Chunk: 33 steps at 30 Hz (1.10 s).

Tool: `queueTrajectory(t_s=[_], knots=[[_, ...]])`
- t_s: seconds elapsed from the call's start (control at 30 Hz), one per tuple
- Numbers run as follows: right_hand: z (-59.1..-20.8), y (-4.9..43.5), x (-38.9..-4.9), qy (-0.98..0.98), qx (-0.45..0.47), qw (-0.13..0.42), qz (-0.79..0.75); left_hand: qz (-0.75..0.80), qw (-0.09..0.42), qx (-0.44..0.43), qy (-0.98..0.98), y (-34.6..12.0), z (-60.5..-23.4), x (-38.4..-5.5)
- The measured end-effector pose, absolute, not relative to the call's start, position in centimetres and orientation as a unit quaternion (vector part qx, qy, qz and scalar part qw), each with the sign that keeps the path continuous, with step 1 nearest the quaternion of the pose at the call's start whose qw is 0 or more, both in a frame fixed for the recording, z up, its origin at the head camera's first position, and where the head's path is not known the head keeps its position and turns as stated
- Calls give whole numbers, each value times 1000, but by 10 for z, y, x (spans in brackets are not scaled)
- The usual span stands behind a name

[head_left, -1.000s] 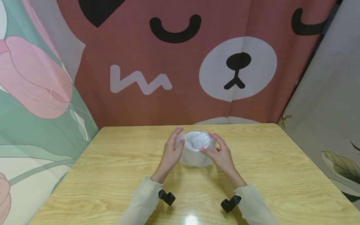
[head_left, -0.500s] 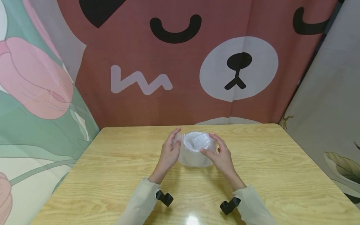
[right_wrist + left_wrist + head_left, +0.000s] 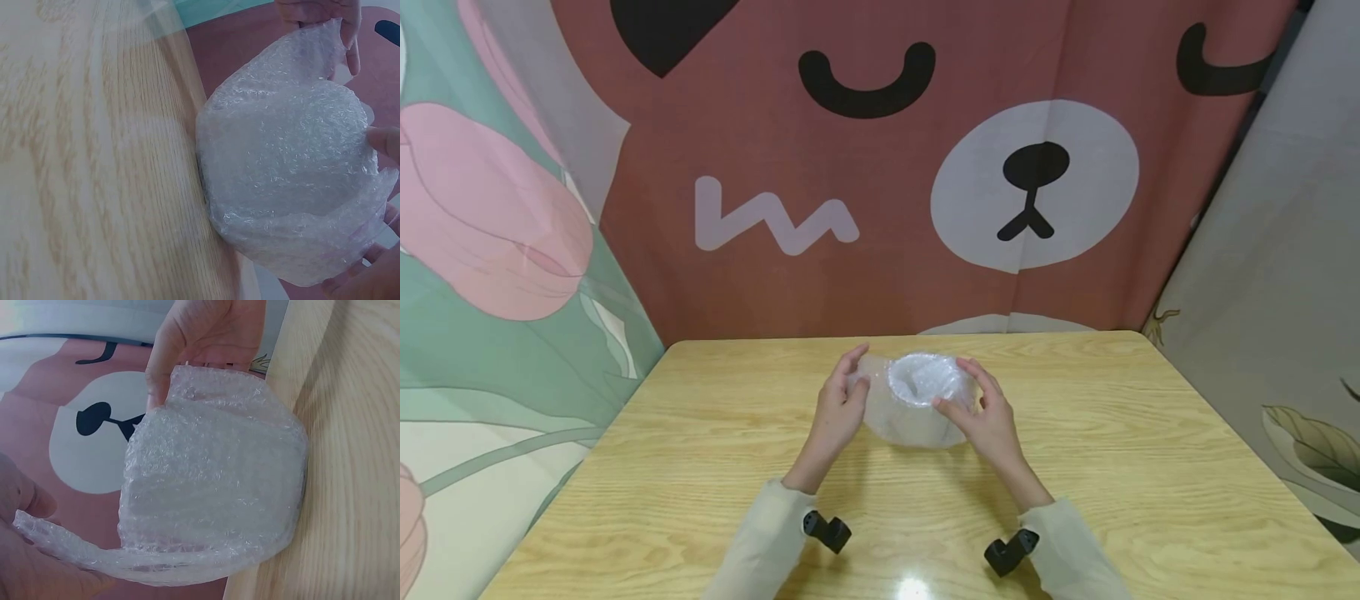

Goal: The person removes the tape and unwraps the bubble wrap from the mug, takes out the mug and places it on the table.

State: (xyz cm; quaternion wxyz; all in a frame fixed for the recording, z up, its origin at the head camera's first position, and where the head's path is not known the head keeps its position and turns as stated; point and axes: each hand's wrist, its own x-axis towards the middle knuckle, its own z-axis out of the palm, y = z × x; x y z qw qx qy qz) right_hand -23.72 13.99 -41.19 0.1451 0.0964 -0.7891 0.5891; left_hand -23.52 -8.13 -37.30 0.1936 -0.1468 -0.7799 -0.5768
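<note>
A roll of clear bubble wrap [image 3: 917,412] stands upright near the far edge of the table, its open top facing up. My left hand [image 3: 838,404] pinches the loose end of the wrap between thumb and fingers, and that end stretches away from the left side of the roll. On the other side, my right hand [image 3: 988,412] grips the roll, thumb at the near rim and fingers around the far right. In the left wrist view the bubble wrap [image 3: 212,469] shows many layers. The right wrist view shows the loose flap [image 3: 306,50] running to the left fingers.
The wood-grain table [image 3: 700,467] extends around the roll. Behind it hangs a red-brown curtain [image 3: 880,283] with a bear print. Patterned cloths close off both sides. A small black camera [image 3: 827,531] sits on each wrist.
My left hand has moved left, drawing the loose end of the bubble wrap out from the roll into a widening flap. The right hand has stayed nearly in place on the roll.
</note>
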Motion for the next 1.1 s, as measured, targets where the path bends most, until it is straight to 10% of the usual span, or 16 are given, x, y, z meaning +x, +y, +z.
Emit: queueTrajectory(t_s=[1.1], knots=[[-405, 137, -230, -792, 96, 150, 585, -662, 118, -86, -735, -114, -379, -238]])
